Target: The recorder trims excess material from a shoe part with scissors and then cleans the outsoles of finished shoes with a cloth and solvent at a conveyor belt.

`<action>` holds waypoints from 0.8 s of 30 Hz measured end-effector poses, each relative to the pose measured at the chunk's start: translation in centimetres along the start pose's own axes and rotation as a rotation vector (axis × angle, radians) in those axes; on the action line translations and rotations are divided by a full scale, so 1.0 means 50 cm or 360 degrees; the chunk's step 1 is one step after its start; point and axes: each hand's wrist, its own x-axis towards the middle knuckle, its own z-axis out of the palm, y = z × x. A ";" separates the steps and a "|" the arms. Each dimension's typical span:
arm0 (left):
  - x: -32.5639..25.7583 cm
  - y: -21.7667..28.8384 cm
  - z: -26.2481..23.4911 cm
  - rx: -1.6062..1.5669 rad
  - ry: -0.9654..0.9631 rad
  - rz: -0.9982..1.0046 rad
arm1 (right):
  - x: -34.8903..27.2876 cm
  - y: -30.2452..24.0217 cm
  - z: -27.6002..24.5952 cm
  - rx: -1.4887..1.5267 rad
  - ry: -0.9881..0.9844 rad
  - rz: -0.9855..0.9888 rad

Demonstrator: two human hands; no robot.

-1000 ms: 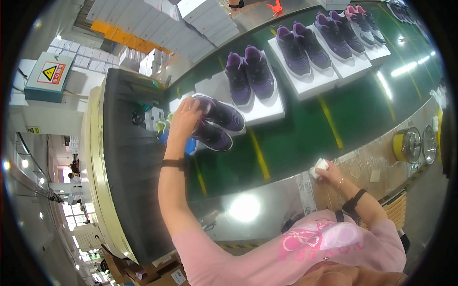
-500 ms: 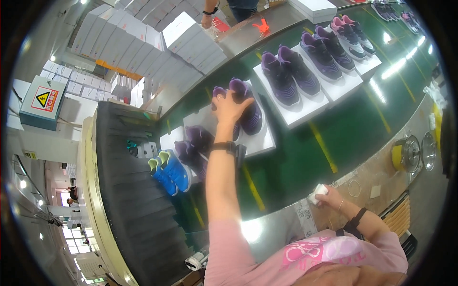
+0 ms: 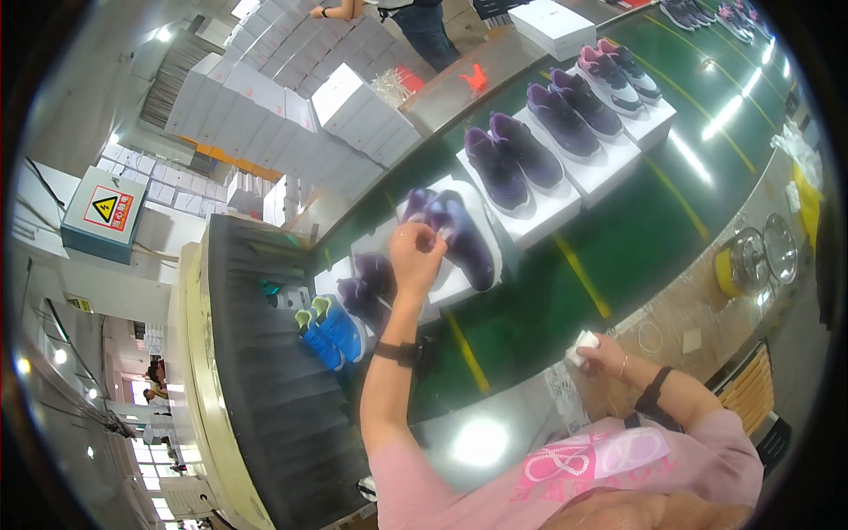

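I have my left hand (image 3: pixel 415 256) pinched on the heel of the purple shoe pair (image 3: pixel 455 234), which sits on a white box (image 3: pixel 481 265) on the green belt (image 3: pixel 654 221). My right hand (image 3: pixel 601 353) is well apart from that box, at the near edge of the belt, clenched around a small white cloth (image 3: pixel 583 346). A blue shoe pair (image 3: pixel 334 329) lies left of the box.
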 end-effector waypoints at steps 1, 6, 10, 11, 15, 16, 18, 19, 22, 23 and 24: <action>-0.010 0.011 -0.003 0.0040 0.0047 0.0232 | 0.006 -0.008 0.000 -0.0007 -0.0025 -0.0054; -0.096 -0.009 0.023 0.0170 -0.0225 0.0222 | -0.007 -0.010 0.013 -0.0081 -0.0073 -0.0173; -0.121 -0.046 0.083 0.0344 -0.0201 0.0292 | -0.012 0.000 0.013 -0.0081 -0.0009 -0.0183; -0.113 -0.045 0.096 0.0328 -0.0163 0.0231 | -0.011 0.005 0.014 -0.0104 0.0003 -0.0188; -0.107 -0.007 0.197 0.0149 -0.0216 0.0085 | -0.024 0.001 0.011 -0.0138 0.0044 -0.0159; -0.112 0.013 0.233 0.0057 -0.0177 0.0180 | -0.025 -0.002 0.010 -0.0143 0.0049 -0.0163; -0.129 0.060 0.305 0.0100 -0.0122 0.0247 | -0.024 0.000 -0.002 -0.0116 0.0051 -0.0162; -0.131 0.069 0.329 0.0093 -0.0142 0.0243 | -0.023 0.003 -0.006 -0.0109 0.0028 -0.0164; -0.141 0.074 0.399 -0.0360 -0.0750 -0.0541 | -0.020 -0.008 -0.006 -0.0125 0.0026 -0.0136; -0.156 0.076 0.422 -0.0343 -0.0801 -0.0498 | -0.015 -0.008 -0.011 -0.0117 0.0040 -0.0127; -0.170 0.077 0.444 -0.0327 -0.0851 -0.0456 | -0.008 -0.005 -0.016 -0.0108 0.0036 -0.0104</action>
